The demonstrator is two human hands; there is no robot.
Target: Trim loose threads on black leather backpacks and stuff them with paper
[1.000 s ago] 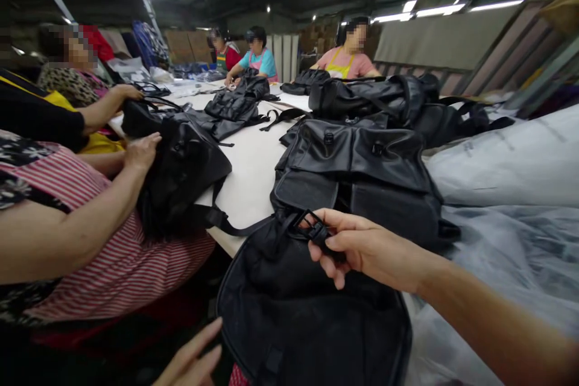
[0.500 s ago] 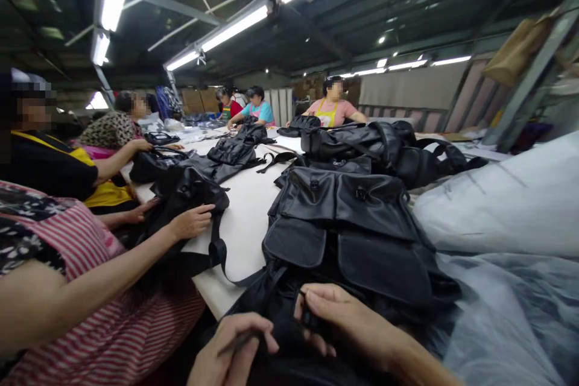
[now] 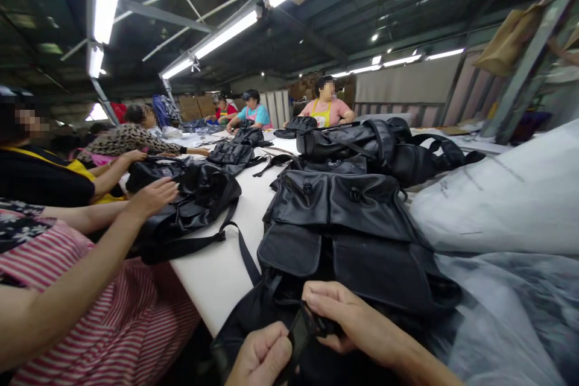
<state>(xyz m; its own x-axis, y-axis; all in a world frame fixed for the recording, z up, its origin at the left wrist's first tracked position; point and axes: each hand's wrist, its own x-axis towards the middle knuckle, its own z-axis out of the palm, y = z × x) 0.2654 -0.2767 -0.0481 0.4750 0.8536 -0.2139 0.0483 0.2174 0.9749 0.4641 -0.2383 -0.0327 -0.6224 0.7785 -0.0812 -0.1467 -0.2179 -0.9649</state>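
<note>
Bottom centre: right hand (image 3: 350, 319) pinches buckle (image 3: 319, 327), left hand (image 3: 261, 357) fists its strap (image 3: 296, 336) (part hidden); slight pinch, so backpack (image 3: 246, 319) could slide off counter (image 3: 217, 271).

Both of the person's hands are bare. The right grip (image 3: 344, 319) shows short, plain fingernails on its thumb and fingers, and behind it the wrist and forearm (image 3: 414, 365) run uncovered to the lower edge of the view. Beside it, the left grip (image 3: 262, 354) shows only knuckles and thumb, its wrist cut off by the frame.
</note>
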